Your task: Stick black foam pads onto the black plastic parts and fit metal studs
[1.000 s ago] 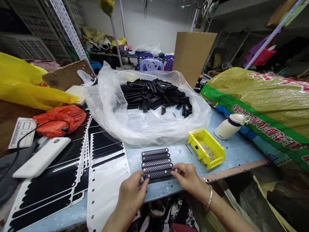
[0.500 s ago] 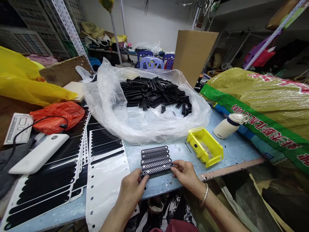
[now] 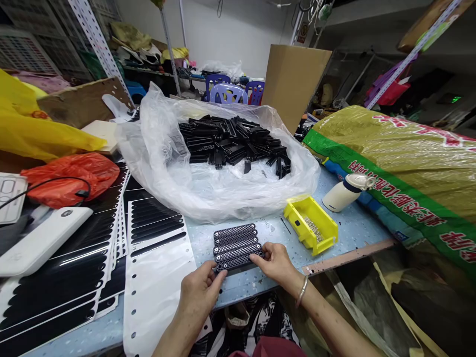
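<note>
Several black textured strips (image 3: 237,241) lie side by side on the blue speckled table (image 3: 241,290), with small silvery round pieces at some of their ends. My left hand (image 3: 203,286) pinches the left end of the nearest strip between thumb and fingers. At the right end, my right hand (image 3: 275,263) has its thumb on top of the nearest strips and its fingers curled at their edge. A yellow bin (image 3: 311,225) holding small metal parts stands to the right of the strips. Behind them, a pile of black pieces (image 3: 234,141) lies in a clear plastic bag (image 3: 223,198).
White sheets with black strips (image 3: 156,292) cover the table's left side, beside a white device (image 3: 48,240) and a red plastic bag (image 3: 74,176). A white bottle (image 3: 344,192) stands by a large green and yellow sack (image 3: 409,163) at right. A cardboard sheet (image 3: 293,84) rises behind.
My right thumb has moved left onto the top of the nearest strips. My left hand keeps its place at their left end. The whole view has shifted slightly.
</note>
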